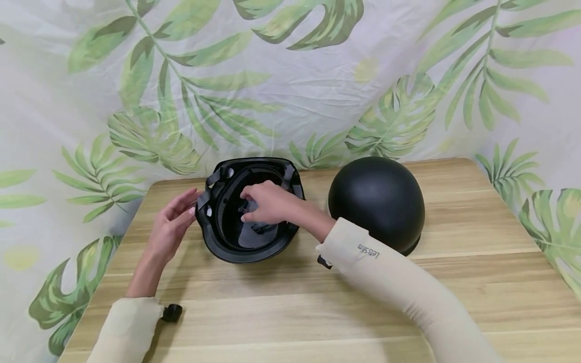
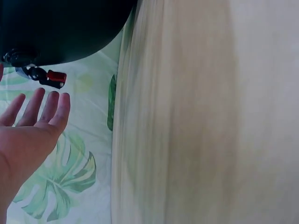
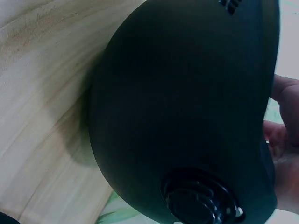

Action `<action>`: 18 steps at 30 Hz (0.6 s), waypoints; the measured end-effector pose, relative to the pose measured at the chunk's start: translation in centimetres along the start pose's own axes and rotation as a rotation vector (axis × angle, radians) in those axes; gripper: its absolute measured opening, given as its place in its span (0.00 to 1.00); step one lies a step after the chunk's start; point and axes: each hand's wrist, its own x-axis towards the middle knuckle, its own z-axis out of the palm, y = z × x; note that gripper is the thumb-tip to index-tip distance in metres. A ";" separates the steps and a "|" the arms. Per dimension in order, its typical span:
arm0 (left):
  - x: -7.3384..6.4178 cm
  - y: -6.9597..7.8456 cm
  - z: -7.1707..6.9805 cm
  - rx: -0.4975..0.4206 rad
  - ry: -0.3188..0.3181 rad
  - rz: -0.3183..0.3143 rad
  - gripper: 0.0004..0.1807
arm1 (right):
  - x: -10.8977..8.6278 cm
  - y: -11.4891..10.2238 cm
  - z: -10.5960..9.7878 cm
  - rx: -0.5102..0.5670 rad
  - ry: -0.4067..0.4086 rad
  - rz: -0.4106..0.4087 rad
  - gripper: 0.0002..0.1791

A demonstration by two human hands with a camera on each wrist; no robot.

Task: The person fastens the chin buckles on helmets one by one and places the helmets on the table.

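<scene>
A black helmet [image 1: 251, 254] lies upside down on the table, its padded inside and straps facing up. My left hand [image 1: 174, 222] is at its left rim, fingers loosely extended; in the left wrist view that hand [image 2: 35, 126] is beside a dangling strap buckle with a red part [image 2: 57, 76]. Over the helmet's opening reaches my right hand [image 1: 272, 201], thumb and fingers parted above the inner lining [image 1: 254, 234], nothing gripped between them. From the right wrist, the smooth outer shell [image 3: 177, 107] and a round black fitting [image 3: 196, 200] fill the view, hiding most of that hand.
A second black helmet [image 1: 376, 196] stands dome up on the right, close behind my right sleeve [image 1: 390, 272]. The wooden table [image 1: 254, 322] ends at a leaf-patterned cloth [image 1: 308, 91] at the back. Small black devices [image 1: 172, 313] are on both wrists.
</scene>
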 end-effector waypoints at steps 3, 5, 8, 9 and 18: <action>0.2 0.1 -0.4 0.042 -0.044 0.011 0.30 | 0.5 -0.1 0.3 -0.007 -0.037 0.006 0.32; 0.3 0.1 -0.7 0.076 -0.067 0.014 0.31 | 0.6 0.0 0.4 0.000 -0.056 0.015 0.32; 0.6 0.1 -1.1 0.141 -0.083 0.015 0.32 | 0.8 0.0 0.7 0.012 -0.076 0.026 0.31; 0.7 0.1 -1.2 0.164 -0.079 0.015 0.32 | 0.8 0.0 0.7 0.014 -0.080 0.028 0.31; 1.9 -0.1 -1.1 0.340 0.059 0.016 0.31 | 0.9 0.1 0.8 0.005 -0.093 0.049 0.30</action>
